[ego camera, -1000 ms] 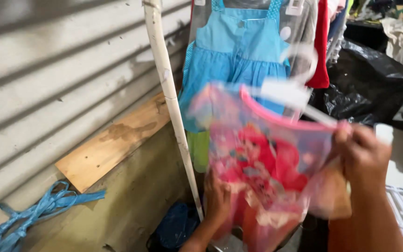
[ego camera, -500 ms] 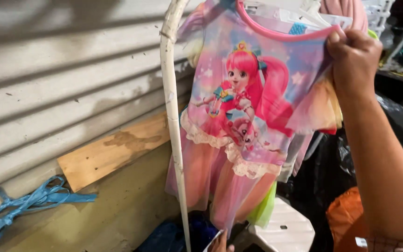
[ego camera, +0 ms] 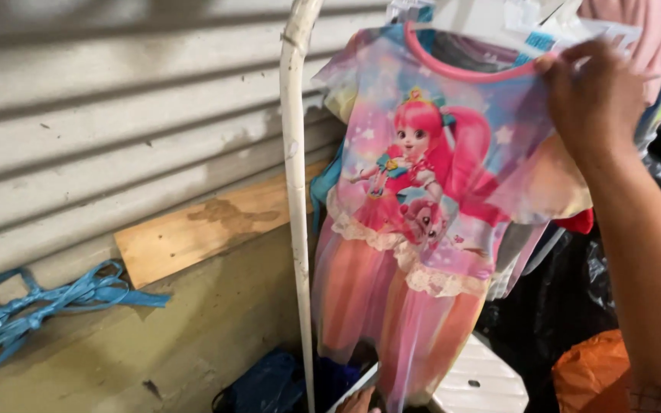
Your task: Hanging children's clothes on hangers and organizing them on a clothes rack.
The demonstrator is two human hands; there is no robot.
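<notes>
A child's pink dress (ego camera: 422,229) is held up at its shoulder by the right hand (ego camera: 594,99), whose fingers are closed on the fabric beside the pink neckline. Below the grip the garment hangs against a white pole (ego camera: 296,199), its long axis vertical, neck up, gauzy skirt down, printed front facing the camera. It is judged light, soft and limp, likely to slip and fold, so both shoulders are best taken. Only fingertips of the left hand (ego camera: 359,401) are seen, well below the grip; its hold cannot be told.
</notes>
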